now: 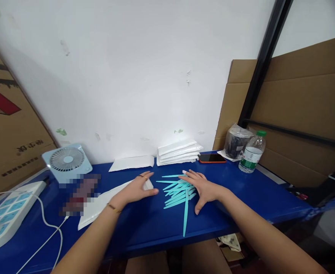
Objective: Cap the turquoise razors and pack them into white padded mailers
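Observation:
A loose pile of thin turquoise strips [176,194] lies on the blue table [150,228], one strip pointing toward the front edge. My right hand [203,187] is over the pile's right side, fingers spread and thumb apart, with something white on one fingertip. To the left of the pile, my left hand [140,188] rests at the right end of a long white packet [107,198], its thumb pointing toward the strips and its fingers apart. Whether its underside touches the packet is hidden.
Along the wall are a flat white packet [131,163], a stack of white packets [178,152], a phone [212,158], a wrapped dark object [236,142] and a bottle [251,155]. At left are a fan [67,160], a power strip [15,213] and white cables.

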Demonstrator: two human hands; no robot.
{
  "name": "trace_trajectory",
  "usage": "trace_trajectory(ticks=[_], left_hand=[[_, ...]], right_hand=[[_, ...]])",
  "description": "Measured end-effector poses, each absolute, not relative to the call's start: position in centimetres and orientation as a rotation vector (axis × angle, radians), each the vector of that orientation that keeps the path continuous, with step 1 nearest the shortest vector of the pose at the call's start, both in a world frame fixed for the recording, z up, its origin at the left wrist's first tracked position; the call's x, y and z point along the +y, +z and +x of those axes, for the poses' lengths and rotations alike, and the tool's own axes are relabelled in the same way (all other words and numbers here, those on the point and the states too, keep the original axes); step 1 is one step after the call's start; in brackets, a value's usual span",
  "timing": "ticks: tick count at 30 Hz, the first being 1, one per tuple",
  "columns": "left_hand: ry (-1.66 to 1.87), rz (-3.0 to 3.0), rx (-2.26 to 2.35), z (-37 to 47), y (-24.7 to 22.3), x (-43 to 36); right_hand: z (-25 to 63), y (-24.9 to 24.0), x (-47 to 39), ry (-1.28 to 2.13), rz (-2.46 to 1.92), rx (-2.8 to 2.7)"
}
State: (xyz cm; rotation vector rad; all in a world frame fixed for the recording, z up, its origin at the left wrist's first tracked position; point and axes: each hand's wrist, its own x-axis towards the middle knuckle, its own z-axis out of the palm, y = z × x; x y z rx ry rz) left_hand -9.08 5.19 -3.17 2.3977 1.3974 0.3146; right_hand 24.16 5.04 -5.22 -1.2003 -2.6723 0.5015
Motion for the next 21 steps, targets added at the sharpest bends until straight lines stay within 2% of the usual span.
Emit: trace_trajectory(ticks=[4, 7, 14, 21], left_hand=[[0.108, 2.5, 1.254, -1.5, -4.9, 7.5], [0.128, 2.571, 1.291, 0.8, -5.8, 7.6], [0.315, 2.567, 1.117, -0.4, -5.7, 5.4], [0.368, 2.367, 1.095, -1.1, -5.4, 8.0]], right_hand=[[21.8, -6.3, 6.8, 0.38, -1.251, -2.634], [20.9, -7.0, 6.9, 0.326, -1.277, -2.528], [21.0, -6.9, 5.0, 0.371, -1.183, -2.426], [22.7, -3.3, 9.7, 0.619, -1.108, -2.652]])
